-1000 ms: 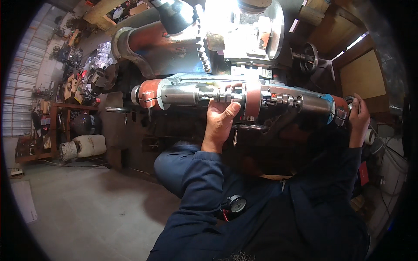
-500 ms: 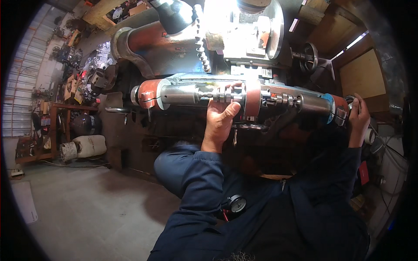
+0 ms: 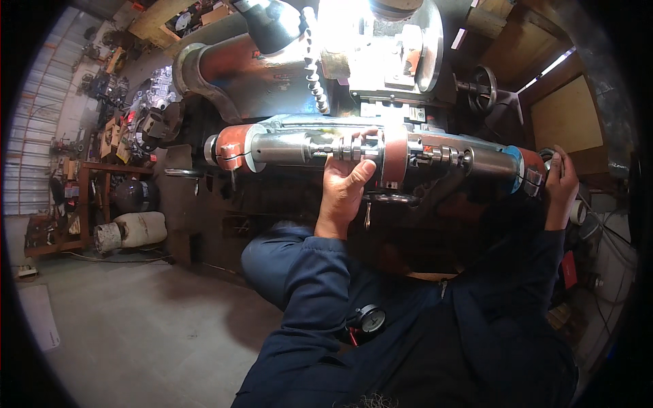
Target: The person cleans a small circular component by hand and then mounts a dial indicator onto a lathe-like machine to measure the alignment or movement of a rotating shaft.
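Note:
A shiny camshaft [image 3: 445,156] lies level across the machine, between a metal cylinder [image 3: 282,147] on the left and another metal cylinder [image 3: 493,168] on the right. My left hand [image 3: 342,194] is closed around the shaft from below, thumb in front, just left of a red upright ring [image 3: 394,160]. Part of its fingers is hidden behind the lobes. At the far right end, the fingers of my right hand [image 3: 562,180] curl round a round metal knob [image 3: 546,155] beside the red end clamp [image 3: 532,171]. That knob is partly covered.
Behind the shaft stand a grinding wheel [image 3: 430,47], a black lamp [image 3: 272,26] and a segmented coolant hose [image 3: 315,68]. Handwheels [image 3: 391,198] jut out in front. A dial gauge [image 3: 371,318] hangs near my left sleeve. A gas cylinder [image 3: 143,230] lies on the floor at left.

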`<action>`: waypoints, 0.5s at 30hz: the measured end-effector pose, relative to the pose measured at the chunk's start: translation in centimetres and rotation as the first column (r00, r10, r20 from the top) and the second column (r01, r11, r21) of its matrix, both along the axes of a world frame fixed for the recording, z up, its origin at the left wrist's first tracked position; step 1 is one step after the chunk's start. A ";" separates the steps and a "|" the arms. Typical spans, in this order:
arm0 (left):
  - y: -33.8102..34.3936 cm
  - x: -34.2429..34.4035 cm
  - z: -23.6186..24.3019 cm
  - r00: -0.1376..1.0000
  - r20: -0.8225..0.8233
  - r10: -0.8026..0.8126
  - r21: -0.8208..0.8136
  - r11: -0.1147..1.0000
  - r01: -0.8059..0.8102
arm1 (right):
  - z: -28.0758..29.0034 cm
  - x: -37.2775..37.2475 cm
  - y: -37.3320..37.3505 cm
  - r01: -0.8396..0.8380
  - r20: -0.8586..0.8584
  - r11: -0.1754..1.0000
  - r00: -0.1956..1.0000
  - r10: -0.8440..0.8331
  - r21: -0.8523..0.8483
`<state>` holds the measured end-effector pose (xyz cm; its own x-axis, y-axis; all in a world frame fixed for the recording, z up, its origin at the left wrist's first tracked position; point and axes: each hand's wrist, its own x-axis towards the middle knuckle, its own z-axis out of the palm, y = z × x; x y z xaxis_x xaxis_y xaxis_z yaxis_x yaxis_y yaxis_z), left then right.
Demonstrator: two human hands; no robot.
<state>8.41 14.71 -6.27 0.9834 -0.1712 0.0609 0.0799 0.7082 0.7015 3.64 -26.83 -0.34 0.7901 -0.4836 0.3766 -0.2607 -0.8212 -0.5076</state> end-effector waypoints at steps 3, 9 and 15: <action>0.0 -0.1 0.0 1.000 -0.002 0.000 -0.009 1.000 0.000 | -0.1 0.1 -0.1 0.007 -0.012 1.000 1.000 -0.007 -0.009; 0.1 -0.1 -0.2 1.000 -0.017 0.012 -0.011 1.000 -0.013 | -0.1 0.1 0.0 -0.016 -0.006 1.000 1.000 0.016 0.002; 0.1 -0.2 -0.3 1.000 -0.005 0.029 -0.004 1.000 -0.029 | -0.1 0.1 0.1 -0.006 -0.006 1.000 1.000 0.006 0.003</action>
